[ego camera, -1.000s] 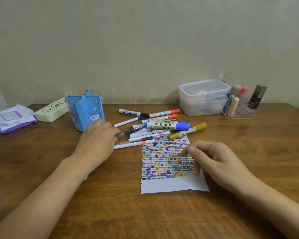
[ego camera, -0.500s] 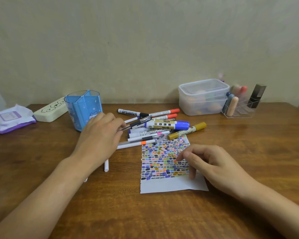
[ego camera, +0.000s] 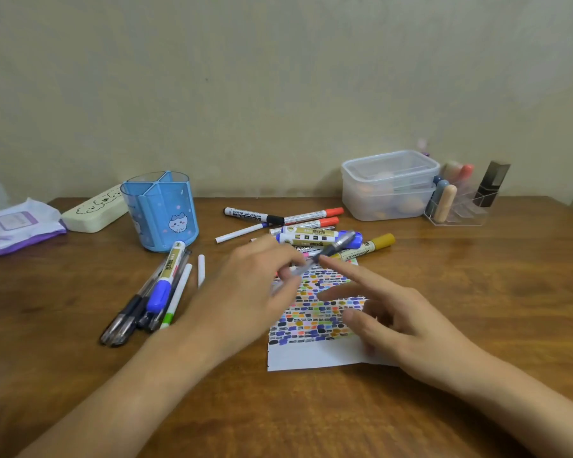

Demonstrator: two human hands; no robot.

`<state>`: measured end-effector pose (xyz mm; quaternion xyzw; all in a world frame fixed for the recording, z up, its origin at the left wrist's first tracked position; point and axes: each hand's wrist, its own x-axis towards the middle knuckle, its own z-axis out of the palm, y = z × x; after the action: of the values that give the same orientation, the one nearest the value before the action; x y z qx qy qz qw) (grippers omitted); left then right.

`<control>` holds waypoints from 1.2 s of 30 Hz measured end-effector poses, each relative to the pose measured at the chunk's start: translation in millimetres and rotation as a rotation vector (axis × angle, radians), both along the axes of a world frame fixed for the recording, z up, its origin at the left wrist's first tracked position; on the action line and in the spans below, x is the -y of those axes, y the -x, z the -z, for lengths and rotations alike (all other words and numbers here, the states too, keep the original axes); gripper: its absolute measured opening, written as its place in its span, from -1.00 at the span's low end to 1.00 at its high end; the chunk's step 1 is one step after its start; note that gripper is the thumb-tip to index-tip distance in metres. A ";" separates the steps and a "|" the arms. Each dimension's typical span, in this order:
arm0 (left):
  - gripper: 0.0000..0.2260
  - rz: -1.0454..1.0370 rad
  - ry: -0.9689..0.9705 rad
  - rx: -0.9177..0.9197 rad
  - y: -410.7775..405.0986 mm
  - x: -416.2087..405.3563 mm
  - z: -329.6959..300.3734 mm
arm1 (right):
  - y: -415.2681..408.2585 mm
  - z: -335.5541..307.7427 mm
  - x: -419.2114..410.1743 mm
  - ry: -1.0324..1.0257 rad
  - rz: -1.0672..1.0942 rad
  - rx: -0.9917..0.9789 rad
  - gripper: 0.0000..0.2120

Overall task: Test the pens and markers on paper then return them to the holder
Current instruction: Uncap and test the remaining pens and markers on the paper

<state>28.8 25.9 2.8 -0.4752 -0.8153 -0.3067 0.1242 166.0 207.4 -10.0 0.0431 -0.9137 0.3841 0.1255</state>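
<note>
A person's left hand [ego camera: 258, 285] grips a clear pen [ego camera: 325, 254] just above the top edge of the colour-swatched paper [ego camera: 315, 325]. The right hand [ego camera: 387, 319] hovers over the paper, fingers relaxed, forefinger extended toward the pen. Loose markers [ego camera: 311, 233] lie behind the paper; the blue holder [ego camera: 161, 211] stands to its left on the counter [ego camera: 477, 292], beside another cluster of pens [ego camera: 153, 299].

Readable text: two marker labels only.
Black-capped white marker [ego camera: 253, 216] at the back of the pile read "WHITEBOARD MARKER", printed upside down to the camera. Yellow-capped marker [ego camera: 366, 247] showed part of "PERMANENT" on its barrel. Print on the blue-capped markers, the green case and the purple packet was too blurred to read.
</note>
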 end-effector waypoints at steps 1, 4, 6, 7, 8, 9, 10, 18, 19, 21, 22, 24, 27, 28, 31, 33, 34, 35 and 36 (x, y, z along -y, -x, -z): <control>-0.84 0.030 0.016 0.013 -5.9 -2.7 2.4 | -0.6 0.4 0.5 -0.013 -0.002 -0.006 -0.42; -0.86 0.072 0.061 0.033 -17.1 -8.2 8.8 | -1.1 3.7 -2.4 -0.034 0.022 -0.024 -0.43; -0.85 0.083 0.048 0.045 -19.1 -8.9 10.1 | -0.2 5.8 -5.2 -0.037 0.063 -0.042 -0.45; -0.83 0.088 0.044 0.060 -19.1 -8.8 10.2 | 0.5 6.7 -5.8 -0.036 0.088 -0.045 -0.45; -0.81 0.096 0.047 0.080 -18.7 -8.8 10.1 | 1.4 7.5 -5.9 -0.037 0.110 -0.043 -0.47; -0.78 0.102 0.052 0.099 -18.3 -8.6 9.7 | 2.0 7.8 -5.1 -0.038 0.127 -0.037 -0.48; -0.75 0.105 0.059 0.116 -18.0 -8.4 8.9 | 2.6 7.6 -4.3 -0.040 0.139 -0.033 -0.50; -0.76 0.049 0.048 0.140 -9.9 -6.3 7.9 | 2.3 0.5 -7.0 0.221 0.156 -0.071 -0.88; -0.70 0.066 0.069 0.128 -10.3 -6.7 9.3 | 0.7 -1.9 -5.3 0.285 0.129 -0.070 -0.93; -0.60 0.127 0.116 0.086 -12.5 -8.2 12.0 | -1.4 -4.6 -1.1 0.393 0.098 -0.050 -0.84; -0.58 0.156 0.139 0.059 -14.4 -9.1 12.4 | -1.8 -4.6 0.7 0.439 0.086 -0.032 -0.80; -0.60 0.212 0.166 0.004 -17.4 -10.9 14.1 | -1.5 -4.5 4.5 0.521 0.055 -0.011 -0.81; -0.68 0.248 0.158 -0.013 -21.6 -13.2 15.6 | -0.4 -3.9 6.1 0.571 0.045 -0.010 -0.89; -0.69 0.247 0.144 0.002 -22.4 -13.5 16.2 | 0.3 -3.4 5.6 0.565 0.055 -0.006 -0.88; -0.64 0.220 0.100 -0.011 -22.1 -13.1 15.2 | 0.9 -4.6 6.4 0.525 0.073 0.016 -0.74; -0.63 0.223 0.097 -0.028 -20.6 -12.2 14.0 | 0.2 -6.0 7.2 0.495 0.051 0.042 -0.69; -0.64 0.231 0.098 -0.030 -20.2 -11.8 13.4 | 0.4 -6.2 6.8 0.483 0.038 0.054 -0.67; -0.65 0.236 0.099 -0.035 -19.7 -11.5 13.3 | 0.9 -6.0 5.4 0.477 0.028 0.068 -0.66; -0.65 0.236 0.097 -0.047 -19.2 -11.3 13.2 | 1.7 -6.1 3.4 0.478 0.020 0.082 -0.65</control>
<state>48.0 37.2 -10.3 -0.5804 -0.7644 -0.2682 0.0830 164.3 204.0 -3.9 -0.0124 -0.8016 0.5896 0.0985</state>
